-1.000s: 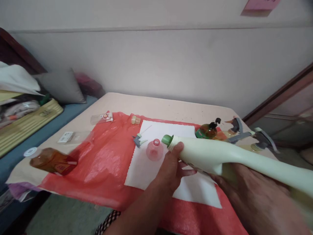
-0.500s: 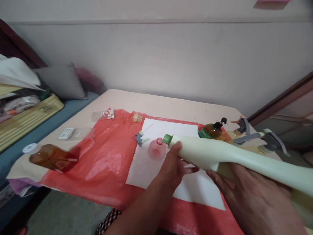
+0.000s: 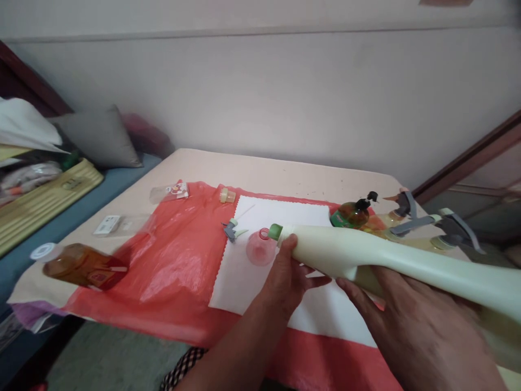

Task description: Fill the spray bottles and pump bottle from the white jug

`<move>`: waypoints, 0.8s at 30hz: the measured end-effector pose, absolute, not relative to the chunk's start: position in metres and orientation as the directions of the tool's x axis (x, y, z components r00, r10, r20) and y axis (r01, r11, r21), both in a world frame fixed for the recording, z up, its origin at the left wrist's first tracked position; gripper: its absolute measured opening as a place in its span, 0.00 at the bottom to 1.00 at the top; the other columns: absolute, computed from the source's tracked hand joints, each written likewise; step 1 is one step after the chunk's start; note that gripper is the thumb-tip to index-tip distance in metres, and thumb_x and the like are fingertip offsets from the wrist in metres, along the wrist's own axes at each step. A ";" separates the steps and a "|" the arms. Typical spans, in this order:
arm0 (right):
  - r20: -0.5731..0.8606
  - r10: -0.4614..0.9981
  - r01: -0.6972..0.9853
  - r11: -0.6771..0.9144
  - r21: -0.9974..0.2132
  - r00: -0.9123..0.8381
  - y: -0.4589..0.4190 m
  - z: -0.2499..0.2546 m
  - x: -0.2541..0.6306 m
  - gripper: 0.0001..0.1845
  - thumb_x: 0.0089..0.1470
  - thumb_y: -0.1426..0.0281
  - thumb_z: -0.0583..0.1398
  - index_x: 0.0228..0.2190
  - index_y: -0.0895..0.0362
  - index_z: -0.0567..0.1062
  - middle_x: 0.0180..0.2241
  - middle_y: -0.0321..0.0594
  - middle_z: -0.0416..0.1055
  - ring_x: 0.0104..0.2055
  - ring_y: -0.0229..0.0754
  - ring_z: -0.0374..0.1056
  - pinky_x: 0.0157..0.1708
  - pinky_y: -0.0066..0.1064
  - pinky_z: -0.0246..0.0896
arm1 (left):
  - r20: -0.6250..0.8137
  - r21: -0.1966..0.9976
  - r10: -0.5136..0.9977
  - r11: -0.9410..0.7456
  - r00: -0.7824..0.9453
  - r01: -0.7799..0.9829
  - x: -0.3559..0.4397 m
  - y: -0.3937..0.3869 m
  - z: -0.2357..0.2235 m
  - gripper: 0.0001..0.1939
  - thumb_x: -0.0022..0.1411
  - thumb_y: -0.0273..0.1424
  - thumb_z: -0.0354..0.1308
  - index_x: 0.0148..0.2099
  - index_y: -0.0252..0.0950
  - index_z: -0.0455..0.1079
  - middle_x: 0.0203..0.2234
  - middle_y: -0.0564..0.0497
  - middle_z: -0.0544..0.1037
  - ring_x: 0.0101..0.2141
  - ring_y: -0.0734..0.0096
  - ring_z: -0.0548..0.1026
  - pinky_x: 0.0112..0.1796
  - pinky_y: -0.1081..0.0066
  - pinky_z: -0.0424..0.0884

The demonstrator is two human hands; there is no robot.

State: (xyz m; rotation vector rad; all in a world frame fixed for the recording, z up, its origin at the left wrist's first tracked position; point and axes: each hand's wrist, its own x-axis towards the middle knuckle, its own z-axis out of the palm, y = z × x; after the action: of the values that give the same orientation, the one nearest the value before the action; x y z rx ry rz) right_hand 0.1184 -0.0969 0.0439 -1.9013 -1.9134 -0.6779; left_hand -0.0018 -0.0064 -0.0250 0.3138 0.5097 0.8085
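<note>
The pale green jug (image 3: 337, 247) lies tipped nearly level to the right of the pink bottle (image 3: 257, 252), its green spout (image 3: 275, 232) right at that bottle's mouth; whether they touch cannot be told. Nearer the wearer than the pink bottle, the left forearm slants up and the left hand (image 3: 290, 271) supports the jug's neck, half open, thumb against its side, fingers spread below. Farther right of the pink bottle, the right hand (image 3: 415, 315) curls around the jug's handle, back upward, fingers mostly hidden. Beneath the pink bottle lies a white sheet (image 3: 236, 288); left of it, a grey spray head (image 3: 230, 232).
</note>
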 end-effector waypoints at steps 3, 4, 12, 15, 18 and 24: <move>0.563 0.823 0.983 -0.037 0.181 -0.073 -0.094 0.046 0.118 0.28 0.69 0.56 0.43 0.46 0.60 0.76 0.35 0.52 0.77 0.39 0.61 0.74 0.46 0.55 0.65 | -0.304 0.453 0.756 0.650 0.580 -0.609 -0.002 -0.007 -0.025 0.35 0.56 0.54 0.60 0.58 0.37 0.69 0.57 0.38 0.71 0.52 0.43 0.72 0.50 0.44 0.70; 0.567 0.819 0.980 -0.035 0.197 -0.085 -0.094 0.047 0.118 0.28 0.69 0.56 0.44 0.45 0.60 0.76 0.33 0.52 0.76 0.37 0.59 0.74 0.45 0.54 0.65 | -0.301 0.452 0.756 0.650 0.582 -0.611 -0.003 -0.007 -0.025 0.35 0.55 0.55 0.60 0.58 0.37 0.69 0.57 0.38 0.71 0.53 0.43 0.72 0.49 0.45 0.70; 0.575 0.816 0.979 -0.063 0.195 -0.062 -0.092 0.046 0.114 0.27 0.69 0.57 0.44 0.45 0.61 0.75 0.33 0.51 0.77 0.36 0.59 0.74 0.42 0.50 0.65 | -0.303 0.457 0.760 0.646 0.575 -0.611 -0.002 -0.007 -0.027 0.34 0.55 0.55 0.60 0.57 0.38 0.69 0.56 0.38 0.72 0.53 0.42 0.71 0.47 0.47 0.73; 0.573 0.818 0.980 -0.065 0.188 -0.056 -0.093 0.045 0.113 0.27 0.69 0.57 0.43 0.46 0.60 0.75 0.36 0.52 0.78 0.38 0.60 0.74 0.41 0.51 0.65 | -0.279 0.462 0.762 0.640 0.585 -0.614 -0.002 -0.007 -0.028 0.35 0.56 0.55 0.59 0.58 0.38 0.69 0.56 0.38 0.72 0.53 0.43 0.71 0.47 0.47 0.73; 0.597 0.797 0.978 -0.041 0.207 -0.093 -0.092 0.048 0.112 0.27 0.69 0.57 0.45 0.46 0.62 0.75 0.36 0.52 0.78 0.37 0.59 0.74 0.40 0.49 0.65 | -0.269 0.451 0.763 0.640 0.588 -0.622 -0.003 -0.006 -0.029 0.35 0.56 0.55 0.60 0.58 0.38 0.70 0.56 0.37 0.72 0.53 0.42 0.72 0.47 0.46 0.73; 0.610 0.786 0.981 -0.027 0.193 -0.099 -0.091 0.052 0.110 0.26 0.69 0.57 0.46 0.40 0.61 0.75 0.38 0.55 0.78 0.39 0.61 0.75 0.41 0.50 0.66 | -0.265 0.439 0.766 0.637 0.585 -0.634 -0.003 -0.006 -0.030 0.34 0.57 0.55 0.60 0.58 0.38 0.70 0.55 0.39 0.74 0.53 0.43 0.73 0.45 0.48 0.75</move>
State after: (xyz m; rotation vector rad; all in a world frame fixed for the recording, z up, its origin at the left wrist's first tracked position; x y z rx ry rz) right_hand 0.1103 -0.0911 0.0518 -1.8575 -1.9345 -0.8524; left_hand -0.0029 -0.0063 -0.0296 0.3139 0.4579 0.8319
